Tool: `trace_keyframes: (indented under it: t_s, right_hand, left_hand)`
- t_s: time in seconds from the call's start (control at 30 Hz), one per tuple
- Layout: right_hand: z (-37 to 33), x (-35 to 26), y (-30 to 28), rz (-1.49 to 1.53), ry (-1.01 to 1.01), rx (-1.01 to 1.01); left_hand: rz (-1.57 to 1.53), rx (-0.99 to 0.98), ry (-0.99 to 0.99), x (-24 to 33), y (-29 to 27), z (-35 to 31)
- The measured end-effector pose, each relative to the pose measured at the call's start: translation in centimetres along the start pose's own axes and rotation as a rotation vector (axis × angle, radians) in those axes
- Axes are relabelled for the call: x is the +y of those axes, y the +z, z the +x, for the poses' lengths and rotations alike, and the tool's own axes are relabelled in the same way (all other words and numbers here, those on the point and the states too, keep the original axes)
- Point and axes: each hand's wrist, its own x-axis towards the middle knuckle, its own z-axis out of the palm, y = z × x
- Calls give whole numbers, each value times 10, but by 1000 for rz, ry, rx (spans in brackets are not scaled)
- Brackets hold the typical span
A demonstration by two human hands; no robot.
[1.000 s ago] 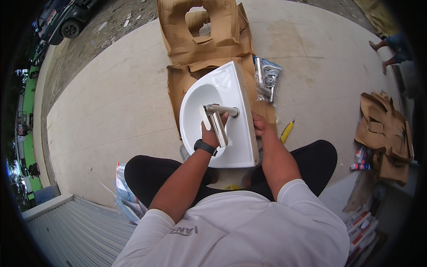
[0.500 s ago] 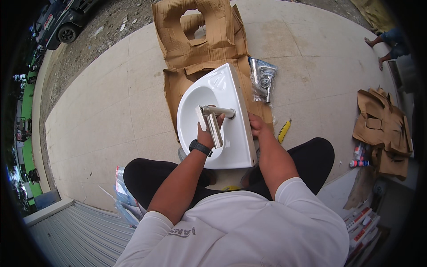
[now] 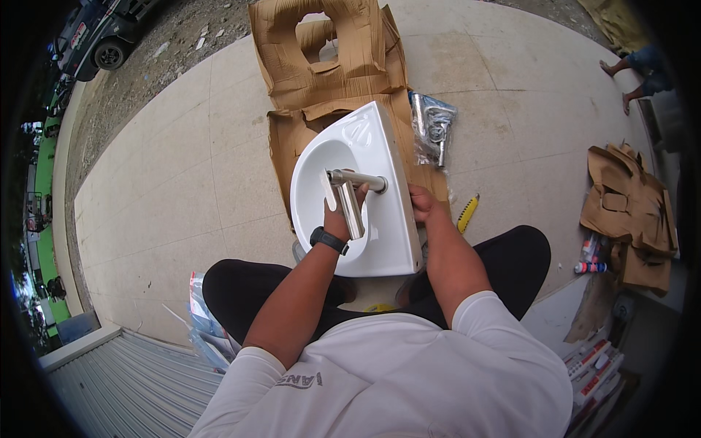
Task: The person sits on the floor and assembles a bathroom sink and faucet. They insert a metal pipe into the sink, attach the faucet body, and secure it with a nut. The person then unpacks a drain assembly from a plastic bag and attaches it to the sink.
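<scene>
Sink, right at the centre of the frame, overlapping brown cardboard, and it looks a handful: likely heavy, rigid ceramic, slick on that glaze, easily chipped, so a two-handed hold under the rim would suit! What a shine, too: glossy white, rounded on the left, straight along the right. Silver faucet leans out over the bowl. Left hand curls up beside it, half hidden, grip impossible to call; right hand meets the back edge, fingertips out of sight, hold unclear.
</scene>
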Motion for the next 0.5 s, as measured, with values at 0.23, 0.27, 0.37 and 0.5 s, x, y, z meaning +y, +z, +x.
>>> trace_keyframes:
  t_s: [0.23, 0.27, 0.37, 0.5]
  right_hand:
    - [4, 10, 1, -109, -235, 89]
    - [2, 12, 2, -82, -218, 71]
    - [-4, 14, 4, -37, -143, 57]
    - [-5, 16, 5, -72, -147, 121]
  left_hand:
    - [26, 21, 46, 3, 0, -3]
    - [47, 21, 49, 4, 0, -3]
    - [92, 17, 49, 5, 1, -2]
    - [49, 22, 33, 5, 1, -2]
